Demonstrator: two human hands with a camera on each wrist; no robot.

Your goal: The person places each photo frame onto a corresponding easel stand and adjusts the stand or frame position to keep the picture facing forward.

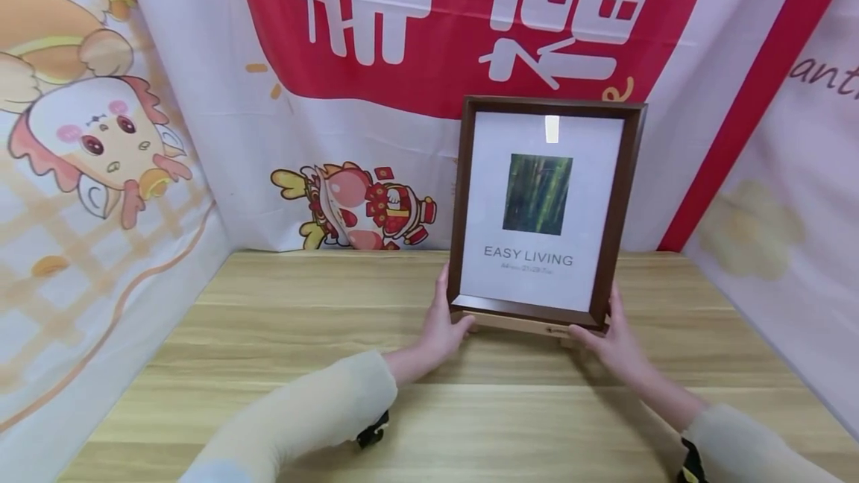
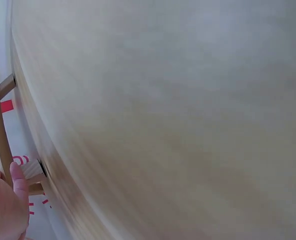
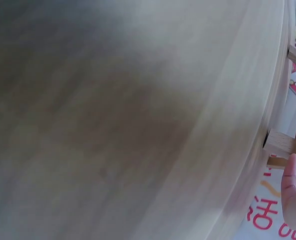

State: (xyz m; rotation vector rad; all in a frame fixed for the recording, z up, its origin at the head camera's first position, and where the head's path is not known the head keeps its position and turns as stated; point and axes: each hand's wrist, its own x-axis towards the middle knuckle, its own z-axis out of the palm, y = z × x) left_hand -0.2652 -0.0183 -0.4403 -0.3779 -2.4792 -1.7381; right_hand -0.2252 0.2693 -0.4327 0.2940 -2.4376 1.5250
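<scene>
A dark brown picture frame (image 1: 620, 215) leans back upright on a light wooden stand (image 1: 513, 325) at the right of the table's middle. Behind its glass is a white sheet with a green picture and the words EASY LIVING. My left hand (image 1: 439, 326) holds the stand's left end, thumb over the front ledge. At the other end my right hand (image 1: 614, 341) grips the stand, its thumb also in front. Short wooden legs show under the stand in the left wrist view, one beside the left hand (image 2: 7, 205); another leg (image 3: 279, 143) shows in the right wrist view.
The wood-grain table (image 1: 288, 334) ends at a hanging cloth (image 1: 248, 170) with red and white print. Printed cloths also hang at the left (image 1: 67, 244) and right (image 1: 798, 192). A black strap (image 1: 372, 431) shows below the left sleeve.
</scene>
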